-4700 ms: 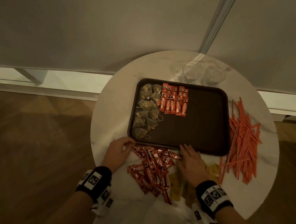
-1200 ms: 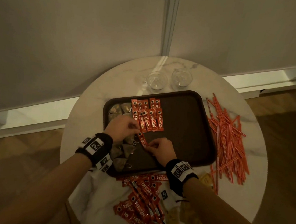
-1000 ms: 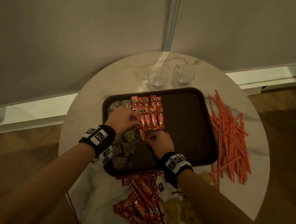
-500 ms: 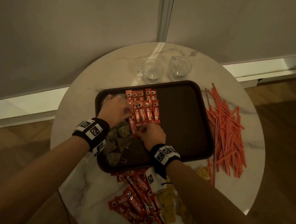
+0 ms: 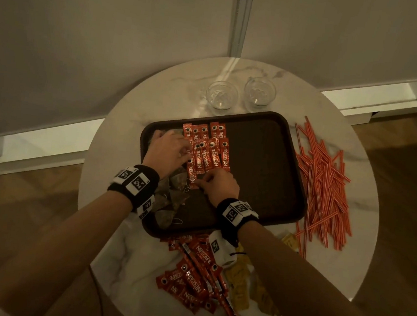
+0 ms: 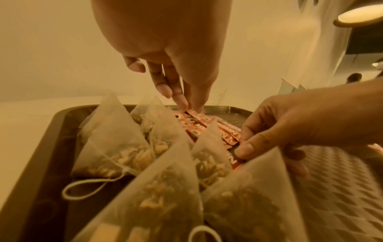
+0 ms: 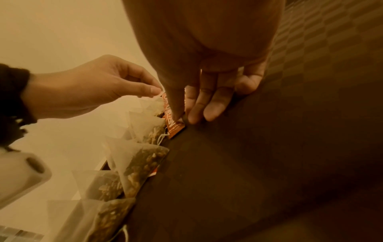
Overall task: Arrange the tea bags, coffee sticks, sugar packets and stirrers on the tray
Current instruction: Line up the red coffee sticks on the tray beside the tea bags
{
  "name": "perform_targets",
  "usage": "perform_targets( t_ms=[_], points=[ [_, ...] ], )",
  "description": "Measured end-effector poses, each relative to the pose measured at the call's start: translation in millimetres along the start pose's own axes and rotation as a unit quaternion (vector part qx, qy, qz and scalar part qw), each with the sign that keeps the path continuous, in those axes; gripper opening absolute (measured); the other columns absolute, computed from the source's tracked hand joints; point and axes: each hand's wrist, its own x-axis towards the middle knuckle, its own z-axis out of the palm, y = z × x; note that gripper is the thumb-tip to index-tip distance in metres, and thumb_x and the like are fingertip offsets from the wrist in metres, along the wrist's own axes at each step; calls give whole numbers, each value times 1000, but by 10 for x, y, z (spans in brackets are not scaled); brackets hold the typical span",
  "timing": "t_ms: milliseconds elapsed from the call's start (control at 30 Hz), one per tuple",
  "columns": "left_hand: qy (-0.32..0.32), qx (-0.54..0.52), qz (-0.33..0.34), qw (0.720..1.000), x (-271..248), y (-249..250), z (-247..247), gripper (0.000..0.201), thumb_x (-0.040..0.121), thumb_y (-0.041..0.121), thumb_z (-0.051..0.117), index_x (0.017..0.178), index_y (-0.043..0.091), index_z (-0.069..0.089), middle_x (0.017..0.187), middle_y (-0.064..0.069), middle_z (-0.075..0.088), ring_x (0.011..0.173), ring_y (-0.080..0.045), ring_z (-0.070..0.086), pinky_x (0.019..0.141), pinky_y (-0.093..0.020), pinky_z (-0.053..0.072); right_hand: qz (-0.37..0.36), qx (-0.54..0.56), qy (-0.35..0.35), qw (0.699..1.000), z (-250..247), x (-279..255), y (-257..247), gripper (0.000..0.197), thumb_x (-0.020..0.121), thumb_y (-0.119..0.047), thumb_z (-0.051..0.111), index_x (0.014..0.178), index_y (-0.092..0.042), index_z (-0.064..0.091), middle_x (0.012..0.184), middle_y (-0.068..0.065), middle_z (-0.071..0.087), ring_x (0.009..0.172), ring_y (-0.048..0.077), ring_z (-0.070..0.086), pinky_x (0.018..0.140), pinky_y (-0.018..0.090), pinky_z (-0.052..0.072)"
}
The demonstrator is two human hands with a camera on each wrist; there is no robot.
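A dark brown tray lies on the round marble table. Pyramid tea bags line its left side. Beside them lie two rows of red coffee sticks. Both hands hold one more coffee stick at the left end of the near row, next to the tea bags. My left hand pinches its far end. My right hand pinches its near end, thumb on top.
Loose coffee sticks and yellow sugar packets lie on the table in front of the tray, under my right forearm. Red striped stirrers are heaped to its right. Two glass cups stand behind it, near the wall.
Both hands left the loose pile and moved onto the tray with one coffee stick. Over the last second they have eased it up toward the left end of the near row.
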Motion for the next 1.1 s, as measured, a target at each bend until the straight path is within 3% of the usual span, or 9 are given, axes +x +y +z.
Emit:
perform_targets(
  t_ms=[233,433,600,667,767,833,967,1033,1100],
  points=[
    [92,-98,-14,991,-523,114,-5,15,94,35,62,98,23,70,102,6,69,97,-14,56,91,-38,29,-7,86,-24,996,-48,-152,136,15,89,-31,71,88,-16,71,84,3,71,79,15,67,78,37,58],
    [93,-181,-60,977,-1378,320,179,13,94,34,63,95,25,73,92,12,68,84,-7,54,80,-30,28,-73,123,-27,989,-155,-746,304,7,93,-20,65,95,-17,71,91,-5,69,84,4,62,73,16,47],
    [69,-251,-161,952,-2030,506,427,16,93,30,65,84,22,75,73,9,68,60,0,52,66,-16,35,-88,121,-77,986,-156,-1276,590,7,94,-23,63,92,-22,70,87,-9,68,80,0,62,74,15,50],
    [47,-277,-183,942,-2202,583,525,11,94,29,65,89,24,74,74,11,68,61,1,55,63,-18,40,-85,98,-99,987,-96,-1430,699,10,95,-25,63,94,-20,71,89,-9,68,82,1,62,77,18,50],
    [10,-267,-160,950,-2330,738,617,24,96,25,61,118,28,70,88,12,68,64,3,51,66,-11,36,-99,22,-115,988,21,-1585,811,13,96,-28,60,99,-20,71,91,-9,66,83,2,61,82,25,54],
    [-26,-233,-134,963,-2350,801,675,34,97,24,56,130,30,63,102,7,72,72,-3,56,73,-16,41,-106,-7,-118,987,89,-1650,825,13,96,-29,61,100,-21,69,90,-9,65,81,5,60,82,31,55],
    [-63,-201,-133,969,-2343,822,749,37,95,22,53,129,34,61,112,7,71,94,-13,64,90,-35,48,-108,-42,-147,982,218,-1706,736,20,93,-35,64,106,-21,64,83,-10,58,71,4,52,62,19,42],
    [-66,-189,-140,970,-2346,833,756,37,95,21,53,128,33,62,115,8,70,99,-13,63,95,-38,46,-107,-68,-153,980,284,-1726,690,20,90,-33,67,107,-22,62,89,-10,60,77,5,56,66,19,45],
    [-71,-175,-144,971,-2358,837,758,37,95,22,52,130,35,60,119,10,69,105,-12,62,100,-41,43,-116,-103,-147,977,338,-1732,671,24,87,-34,68,107,-22,62,99,-5,65,88,12,62,80,29,54]
  ],
)
